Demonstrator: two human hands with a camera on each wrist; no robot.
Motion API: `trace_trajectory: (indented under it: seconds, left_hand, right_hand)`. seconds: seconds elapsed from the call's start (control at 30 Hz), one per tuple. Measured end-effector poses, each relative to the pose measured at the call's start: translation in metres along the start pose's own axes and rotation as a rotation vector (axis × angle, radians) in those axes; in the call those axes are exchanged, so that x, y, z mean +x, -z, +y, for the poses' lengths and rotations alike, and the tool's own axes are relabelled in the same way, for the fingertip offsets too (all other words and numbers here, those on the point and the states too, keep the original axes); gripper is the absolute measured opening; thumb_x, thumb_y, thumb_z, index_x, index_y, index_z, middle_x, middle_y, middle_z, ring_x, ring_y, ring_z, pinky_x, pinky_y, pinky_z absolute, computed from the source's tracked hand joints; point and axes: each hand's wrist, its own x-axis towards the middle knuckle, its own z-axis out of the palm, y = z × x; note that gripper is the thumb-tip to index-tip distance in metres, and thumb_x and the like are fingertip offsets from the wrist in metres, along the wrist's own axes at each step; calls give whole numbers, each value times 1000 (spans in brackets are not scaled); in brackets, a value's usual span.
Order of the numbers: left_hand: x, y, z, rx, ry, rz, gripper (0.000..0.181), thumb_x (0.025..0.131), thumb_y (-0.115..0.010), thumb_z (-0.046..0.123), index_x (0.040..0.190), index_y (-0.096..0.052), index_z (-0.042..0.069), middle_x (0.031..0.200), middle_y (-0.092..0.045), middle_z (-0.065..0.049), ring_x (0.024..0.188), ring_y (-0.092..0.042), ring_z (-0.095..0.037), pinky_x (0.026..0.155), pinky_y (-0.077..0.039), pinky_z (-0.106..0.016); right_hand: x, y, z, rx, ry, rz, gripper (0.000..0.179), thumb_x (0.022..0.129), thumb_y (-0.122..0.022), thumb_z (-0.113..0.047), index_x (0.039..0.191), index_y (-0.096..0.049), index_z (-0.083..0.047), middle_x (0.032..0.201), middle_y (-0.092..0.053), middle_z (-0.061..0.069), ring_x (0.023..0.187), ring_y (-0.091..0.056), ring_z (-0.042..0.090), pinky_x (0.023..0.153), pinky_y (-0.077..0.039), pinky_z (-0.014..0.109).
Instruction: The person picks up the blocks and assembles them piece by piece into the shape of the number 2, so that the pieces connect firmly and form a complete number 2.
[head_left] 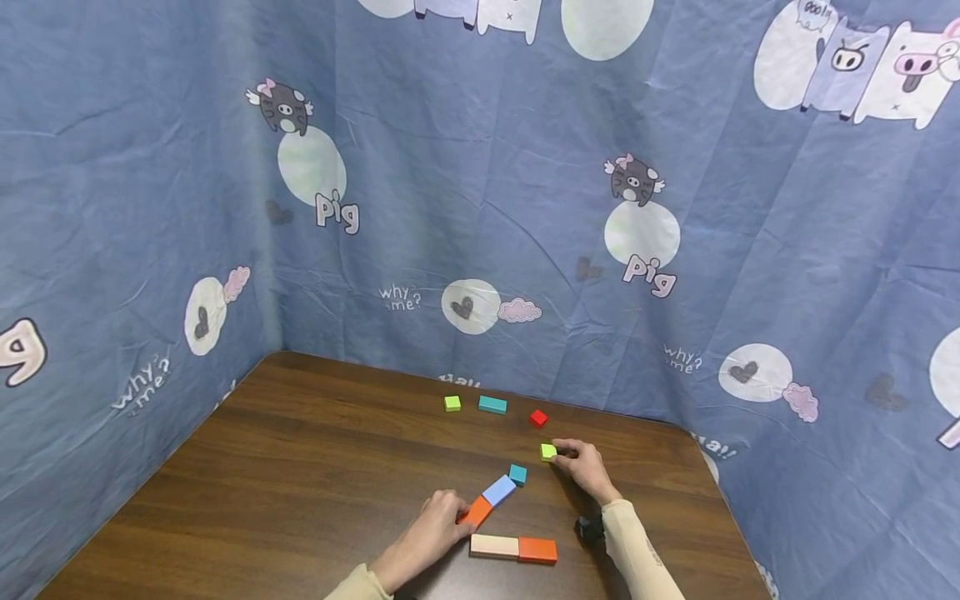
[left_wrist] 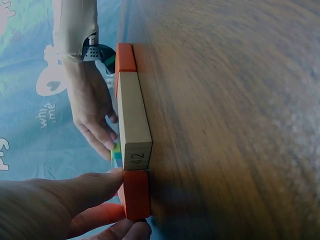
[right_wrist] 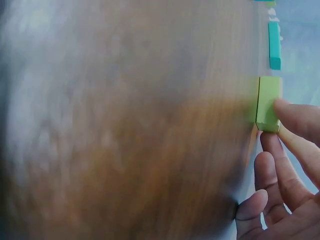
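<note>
A brown table (head_left: 300, 467) stands before a blue curtain (head_left: 480, 233) printed with pigs. The left hand (head_left: 433, 523) clamps an orange block (head_left: 477, 510) between thumb and fingers, end to end with a blue block (head_left: 498, 491). The right hand (head_left: 583, 468) pinches a green block (head_left: 548, 452) at its fingertips, near a red block (head_left: 538, 418) and a teal cube (head_left: 517, 476).

My left hand (head_left: 431, 523) is low, its thumb (left_wrist: 97, 187) opposed to the fingers (left_wrist: 100, 219) in a pinch. My right hand (head_left: 583, 468) is positioned farther forward, fingertips (right_wrist: 282, 106) likewise pinching, remaining fingers (right_wrist: 251, 202) partly curled. My sleeved left forearm (head_left: 358, 585) and right forearm (head_left: 636, 554) angle inward.
</note>
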Motion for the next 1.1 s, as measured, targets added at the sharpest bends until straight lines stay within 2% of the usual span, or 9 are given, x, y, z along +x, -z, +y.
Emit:
trace_trajectory:
  seconds: [0.13,0.37,0.53,0.93,1.1]
  left_hand:
    - [0,0,1,1,3,0,15,73,-80,8,82,-74,-2,69,-60,-1,60,-37,-3,53,-34,-22]
    - [-1,0,1,0,8,-5,15,73,-80,9,83,-74,-2,69,-60,-2,60,-37,-3,54,-35,-21]
    - [-2,0,0,14,-6,6,16,73,-80,11,83,-74,-1,71,-62,-2,61,-39,-3,54,-35,-22]
    - [-1,1,1,12,-11,1,13,73,-79,10,80,-74,0,67,-56,2,59,-35,-4,53,-32,-21]
    - [-1,1,1,17,-10,2,10,73,-79,9,78,-74,2,65,-53,4,59,-33,-3,52,-31,-21]
  right_hand:
    - [-1,-3,-4,7,5,-24,33,82,-72,-7,115,-68,-3,90,-68,9,63,-53,10,56,-44,22]
    - [-1,-5,-4,33,-3,-45,35,84,-72,-10,117,-66,-1,100,-69,14,70,-57,11,59,-47,22]
    - [0,-4,0,52,-23,-43,32,85,-72,-11,115,-67,-2,97,-68,12,69,-56,11,59,-45,23]
    - [1,-11,-10,-35,13,-34,25,88,-68,-11,112,-69,-4,87,-67,8,63,-52,9,57,-42,23]
    - [2,-17,-12,-63,41,-55,25,89,-66,-11,113,-69,-5,88,-66,7,63,-51,8,58,-42,23]
